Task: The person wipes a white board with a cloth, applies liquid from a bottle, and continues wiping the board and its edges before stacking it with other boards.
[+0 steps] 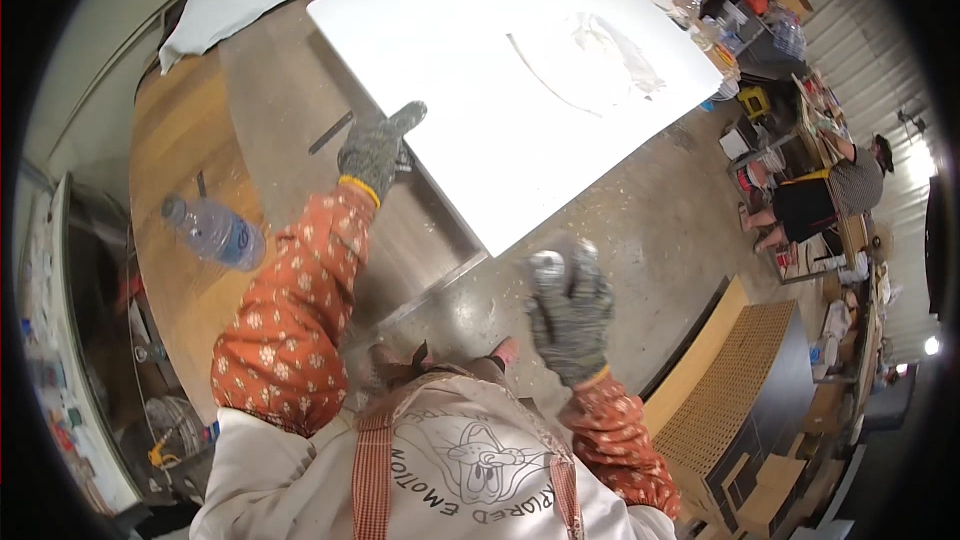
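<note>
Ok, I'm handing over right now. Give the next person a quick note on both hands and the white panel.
Left hand, in a grey knit glove, rests on the near left edge of the large white panel.
Right hand, also gloved, is raised off the panel's near corner and holds a small grey object I cannot identify.
The panel lies flat on a metal frame, with smears near its far side.
A plastic water bottle lies on the wooden surface to the left.
Done and left: cannot tell.

The left hand [378,148] wears a grey knit glove with a yellow cuff. Its arm, in an orange sleeve with small white flowers, reaches far forward, fingers stretched out flat. The right hand [568,308] wears the same kind of glove. It is held up closer in, fingers loosely curled, elbow bent.
</note>
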`<state>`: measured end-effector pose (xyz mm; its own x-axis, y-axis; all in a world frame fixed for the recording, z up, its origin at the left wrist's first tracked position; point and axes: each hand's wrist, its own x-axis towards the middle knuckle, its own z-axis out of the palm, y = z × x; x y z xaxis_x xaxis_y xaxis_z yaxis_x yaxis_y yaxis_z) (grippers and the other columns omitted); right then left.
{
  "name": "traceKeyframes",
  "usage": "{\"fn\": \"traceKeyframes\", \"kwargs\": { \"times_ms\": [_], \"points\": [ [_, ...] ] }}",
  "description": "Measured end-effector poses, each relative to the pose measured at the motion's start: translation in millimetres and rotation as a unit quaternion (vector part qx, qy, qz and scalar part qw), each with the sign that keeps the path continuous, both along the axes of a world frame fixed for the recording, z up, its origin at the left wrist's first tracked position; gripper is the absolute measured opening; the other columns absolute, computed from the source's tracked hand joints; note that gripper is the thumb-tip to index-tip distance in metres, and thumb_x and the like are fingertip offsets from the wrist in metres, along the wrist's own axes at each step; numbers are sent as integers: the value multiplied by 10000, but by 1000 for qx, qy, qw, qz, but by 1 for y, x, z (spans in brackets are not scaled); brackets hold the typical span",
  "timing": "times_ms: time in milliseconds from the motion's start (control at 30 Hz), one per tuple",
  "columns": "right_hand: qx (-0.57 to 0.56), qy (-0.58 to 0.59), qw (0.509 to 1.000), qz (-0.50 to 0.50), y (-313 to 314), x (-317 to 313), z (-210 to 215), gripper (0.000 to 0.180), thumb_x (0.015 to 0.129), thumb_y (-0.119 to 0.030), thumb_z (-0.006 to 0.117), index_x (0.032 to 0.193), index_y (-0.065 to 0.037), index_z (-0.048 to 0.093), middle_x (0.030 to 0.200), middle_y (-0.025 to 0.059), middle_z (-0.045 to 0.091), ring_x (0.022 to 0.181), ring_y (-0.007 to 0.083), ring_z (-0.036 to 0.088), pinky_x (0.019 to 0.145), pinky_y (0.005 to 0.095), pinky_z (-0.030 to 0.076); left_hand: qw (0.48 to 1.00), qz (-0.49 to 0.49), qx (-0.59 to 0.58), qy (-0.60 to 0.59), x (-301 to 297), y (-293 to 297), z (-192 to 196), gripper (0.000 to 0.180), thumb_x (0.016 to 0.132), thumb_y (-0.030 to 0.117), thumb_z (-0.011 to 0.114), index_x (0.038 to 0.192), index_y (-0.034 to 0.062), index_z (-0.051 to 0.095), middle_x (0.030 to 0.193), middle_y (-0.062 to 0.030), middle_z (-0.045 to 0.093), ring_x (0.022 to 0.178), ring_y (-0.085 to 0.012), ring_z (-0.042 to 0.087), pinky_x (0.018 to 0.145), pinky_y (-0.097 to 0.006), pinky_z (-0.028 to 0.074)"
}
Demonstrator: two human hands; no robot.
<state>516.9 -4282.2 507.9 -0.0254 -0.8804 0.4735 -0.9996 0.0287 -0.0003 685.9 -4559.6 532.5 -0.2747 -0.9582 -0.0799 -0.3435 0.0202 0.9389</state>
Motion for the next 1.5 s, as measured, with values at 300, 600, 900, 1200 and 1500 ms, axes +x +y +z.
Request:
{"fn": "traceKeyframes", "kwargs": {
  "times_ms": [300, 600, 900, 1200, 1500],
  "points": [
    [55, 53, 996, -36, -43, -8, 32, 509, 927, -322, 472, 1427, -245, 414, 1470, 173, 320, 1231, 363, 413, 930, 502, 385, 901, -81, -276, -325, 1, -4, -30, 433, 897, 88, 511, 1304, 223, 572, 1048, -112, 636, 932, -270, 594, 891, -376, 475],
    [137, -65, 988, -22, -26, 18, 50, 484, 935, -382, 463, 1416, -337, 429, 1546, 154, 236, 1341, 369, 334, 1016, 577, 287, 921, -49, -315, -224, 7, -7, -36, 355, 923, 113, 521, 1248, 210, 625, 937, -93, 647, 843, -221, 607, 812, -348, 483],
    [59, -6, 998, 30, -37, 29, 46, 627, 838, -332, 590, 1379, -59, 426, 1426, 154, 384, 1230, 334, 416, 944, 499, 392, 990, 55, 117, 52, -19, 1, 9, 307, 967, 196, 520, 1161, -7, 641, 1041, -45, 668, 616, -98, 526, 690, -234, 531],
    [131, -20, 991, -15, -74, -15, 31, 413, 870, -240, 529, 1278, -189, 567, 1368, 127, 498, 1215, 334, 509, 907, 535, 450, 992, 52, -47, 109, -14, 22, 14, 378, 869, 301, 662, 1050, -32, 657, 1002, -96, 676, 877, -152, 600, 801, -291, 480],
    [113, -185, 976, -17, -125, -117, 10, 354, 852, -233, 555, 1199, -238, 619, 1341, 106, 516, 1191, 348, 518, 876, 470, 498, 972, 43, 83, 214, 19, 12, -7, 358, 816, 273, 733, 975, -33, 637, 837, -81, 644, 746, -203, 625, 677, -345, 537]
  ]
}}
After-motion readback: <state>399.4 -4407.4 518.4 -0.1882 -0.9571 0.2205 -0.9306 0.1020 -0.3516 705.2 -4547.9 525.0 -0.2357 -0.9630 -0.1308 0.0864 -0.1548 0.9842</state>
